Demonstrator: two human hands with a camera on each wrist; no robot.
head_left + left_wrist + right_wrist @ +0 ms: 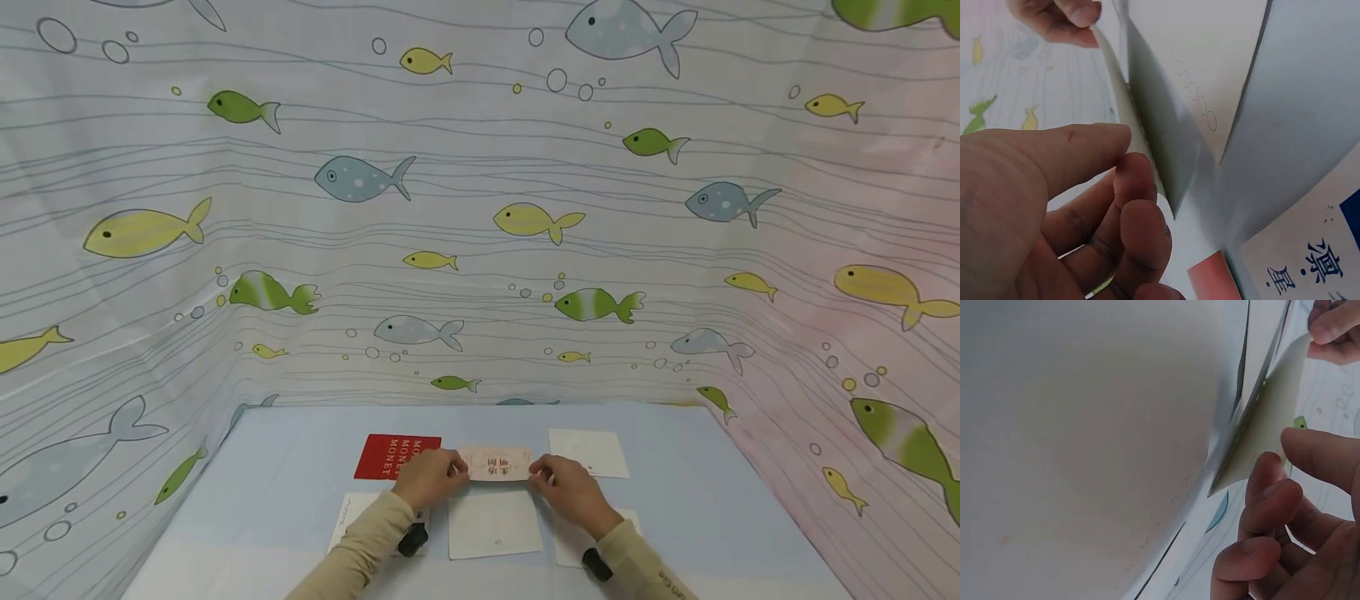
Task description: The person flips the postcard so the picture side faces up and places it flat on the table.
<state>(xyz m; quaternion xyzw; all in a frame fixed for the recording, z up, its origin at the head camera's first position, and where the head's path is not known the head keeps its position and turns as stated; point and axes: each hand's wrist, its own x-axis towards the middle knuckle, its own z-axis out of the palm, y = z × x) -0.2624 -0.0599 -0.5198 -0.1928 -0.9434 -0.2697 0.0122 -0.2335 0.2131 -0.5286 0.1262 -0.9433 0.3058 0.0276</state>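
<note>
A pale pink card (498, 464) with red characters is held by its two ends above the table's back middle. My left hand (430, 479) pinches its left end between thumb and fingers. The right end is pinched the same way by my right hand (573, 492). Seen edge-on in the left wrist view, the card (1132, 119) is slightly bent. Just in front of it a white card (495, 529) lies flat. Beside my left hand lies a red card (375, 457) printed with MONEY, partly covered by that hand.
A white card (588, 450) lies behind my right hand. Another white card (573, 546) is partly under the right forearm, and a printed white card (352, 512) is partly under the left. Fish-patterned cloth (480, 292) walls in the pale table (262, 483) at back and sides.
</note>
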